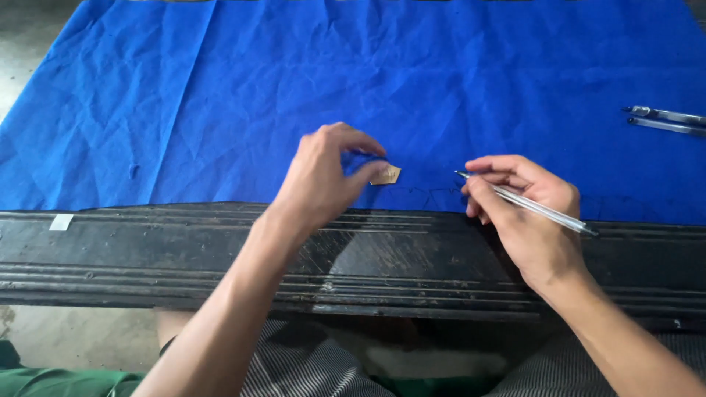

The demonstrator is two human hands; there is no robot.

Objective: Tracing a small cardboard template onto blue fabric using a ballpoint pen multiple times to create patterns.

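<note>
We are pinching a small tan cardboard piece (386, 175) in our left hand (323, 180) on the blue cloth (220, 95) while our right hand (526, 209) is gripping a clear pen (526, 204).

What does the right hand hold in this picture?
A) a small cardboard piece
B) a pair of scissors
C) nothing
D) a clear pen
D: the right hand grips a clear pen with its tip over the blue cloth, while the left hand pinches the small tan cardboard piece.
</note>
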